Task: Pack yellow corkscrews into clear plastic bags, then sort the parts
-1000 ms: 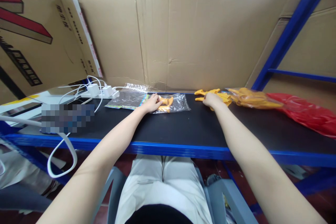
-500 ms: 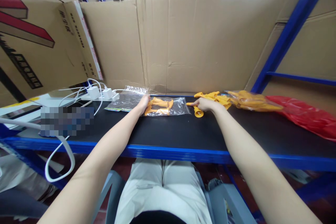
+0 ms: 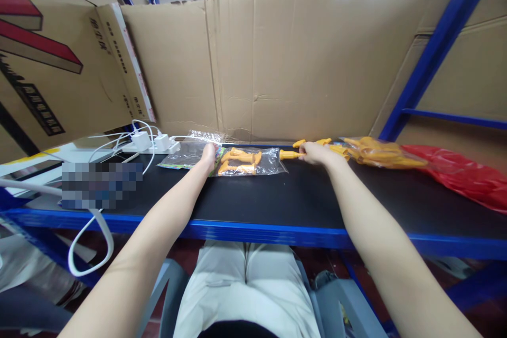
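Observation:
A clear plastic bag (image 3: 269, 161) lies flat on the black shelf top, with a few orange-yellow plastic pieces (image 3: 240, 157) inside its right half. My left hand (image 3: 209, 158) is closed on the middle of this bag, just left of those pieces; its fingertips are partly hidden. To the right, my right hand (image 3: 315, 153) pinches the thin end of a yellow plastic piece with a flared end (image 3: 290, 155). That wider end points left and is at the bag's right edge; I cannot tell whether it is inside. More loose yellow pieces (image 3: 325, 141) lie behind my right hand.
At the right are a clear bag of yellow pieces (image 3: 372, 150) and a red plastic bag (image 3: 455, 171). White chargers on a power strip (image 3: 170, 146) and cables stand left. Cardboard (image 3: 309, 63) walls the back; a blue rail (image 3: 269, 231) edges the front.
The flared yellow piece has turned from pointing down toward me to pointing left at the bag. My right hand shifted slightly right, and my left hand slid a little left along the bag.

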Action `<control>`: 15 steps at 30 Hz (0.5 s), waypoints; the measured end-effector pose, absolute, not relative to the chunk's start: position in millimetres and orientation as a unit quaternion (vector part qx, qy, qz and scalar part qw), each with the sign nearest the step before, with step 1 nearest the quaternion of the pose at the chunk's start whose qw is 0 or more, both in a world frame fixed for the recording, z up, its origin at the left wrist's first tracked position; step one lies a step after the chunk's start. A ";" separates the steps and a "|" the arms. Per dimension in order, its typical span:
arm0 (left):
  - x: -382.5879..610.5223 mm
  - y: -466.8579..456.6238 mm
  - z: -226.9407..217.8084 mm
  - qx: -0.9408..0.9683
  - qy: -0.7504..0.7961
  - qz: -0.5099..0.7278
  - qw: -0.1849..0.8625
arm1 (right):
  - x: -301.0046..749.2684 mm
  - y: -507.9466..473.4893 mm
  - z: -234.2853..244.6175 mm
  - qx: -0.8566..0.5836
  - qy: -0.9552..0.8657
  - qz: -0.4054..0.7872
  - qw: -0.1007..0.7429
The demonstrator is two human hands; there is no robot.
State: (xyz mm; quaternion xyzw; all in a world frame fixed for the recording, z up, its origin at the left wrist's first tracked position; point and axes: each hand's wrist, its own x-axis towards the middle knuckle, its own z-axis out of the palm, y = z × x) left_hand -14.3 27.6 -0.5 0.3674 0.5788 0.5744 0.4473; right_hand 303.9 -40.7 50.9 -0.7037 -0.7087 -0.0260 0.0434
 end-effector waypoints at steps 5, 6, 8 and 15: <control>-11.7 27.7 -3.4 0.381 0.585 0.572 0.431 | 310.2 -40.9 59.3 -0.654 -0.753 0.042 0.056; -11.0 27.7 -4.3 0.385 0.588 0.569 0.427 | 309.6 -41.3 59.3 -0.650 -0.757 0.047 0.047; -9.8 28.0 -6.3 0.390 0.591 0.565 0.424 | 305.2 -42.5 57.9 -0.642 -0.764 0.049 0.033; -11.1 33.3 -10.8 0.403 0.587 0.557 0.427 | 273.3 -45.5 48.0 -0.569 -0.810 0.086 0.116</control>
